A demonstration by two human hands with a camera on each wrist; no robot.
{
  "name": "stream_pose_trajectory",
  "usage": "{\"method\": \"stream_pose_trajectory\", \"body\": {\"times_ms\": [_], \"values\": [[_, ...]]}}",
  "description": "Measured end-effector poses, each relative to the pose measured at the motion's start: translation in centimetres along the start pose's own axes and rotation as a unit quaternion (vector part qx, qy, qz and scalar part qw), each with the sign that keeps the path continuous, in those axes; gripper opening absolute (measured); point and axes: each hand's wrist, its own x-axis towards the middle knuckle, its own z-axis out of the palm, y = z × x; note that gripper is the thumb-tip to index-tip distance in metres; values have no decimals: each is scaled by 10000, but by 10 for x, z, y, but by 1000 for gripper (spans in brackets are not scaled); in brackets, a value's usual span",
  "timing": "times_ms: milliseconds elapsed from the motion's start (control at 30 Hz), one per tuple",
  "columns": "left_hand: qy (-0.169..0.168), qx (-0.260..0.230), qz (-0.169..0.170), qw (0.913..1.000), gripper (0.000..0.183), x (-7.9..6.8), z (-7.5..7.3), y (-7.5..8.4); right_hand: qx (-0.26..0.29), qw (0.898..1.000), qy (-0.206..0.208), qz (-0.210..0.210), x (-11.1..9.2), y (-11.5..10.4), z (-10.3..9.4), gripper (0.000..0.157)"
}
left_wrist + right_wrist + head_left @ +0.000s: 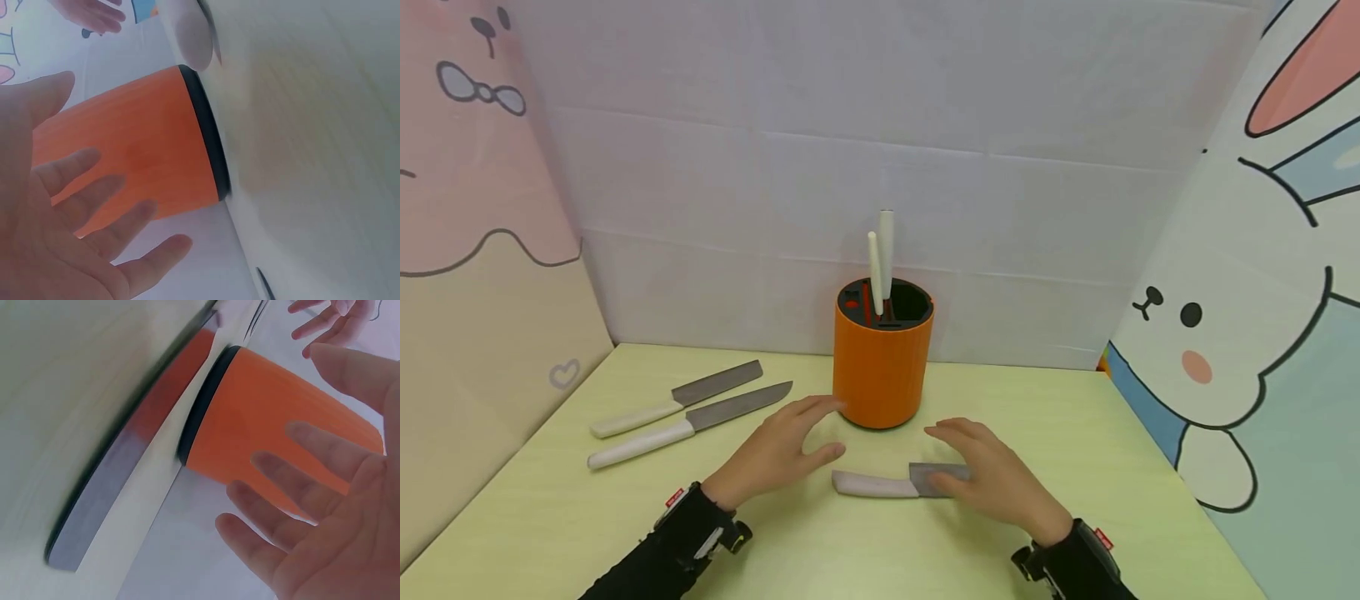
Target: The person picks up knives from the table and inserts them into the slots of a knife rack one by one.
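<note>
An orange round knife block (883,367) with a black slotted top stands near the back wall, and two white handles (886,250) stick up from it. My left hand (778,450) is spread at the block's left front, holding nothing. On the other side my right hand (996,479) hovers with fingers apart, overlapping the blade of a white-handled cleaver (876,485) in the head view. That cleaver lies flat in front of the block, handle to the left. In the right wrist view, its blade (119,469) lies on the table beyond the fingers, reflecting orange.
Two more white-handled knives lie on the left of the pale table (820,558): a square-ended one (718,383) and a pointed one (741,407). A white wall (737,208) closes off the back, with cartoon-printed panels (1240,350) at both sides.
</note>
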Motion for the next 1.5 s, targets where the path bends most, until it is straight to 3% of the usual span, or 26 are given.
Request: {"method": "stream_pose_trajectory", "body": {"times_ms": [367, 700, 1100, 1500], "values": [[72, -520, -387, 9979, 74, -8, -1, -5, 217, 9971, -636, -348, 29, -26, 19, 43], [45, -580, -675, 9960, 66, -11, -1, -7, -21, 9879, -1495, -421, 51, -40, 35, 40], [59, -628, -677, 9957, 64, -11, -3, -6, -239, 9860, -1574, -502, 53, -44, 49, 37], [58, -643, -637, 9959, 64, -10, -4, -5, -443, 9886, -1297, -617, 50, -45, 53, 29]]}}
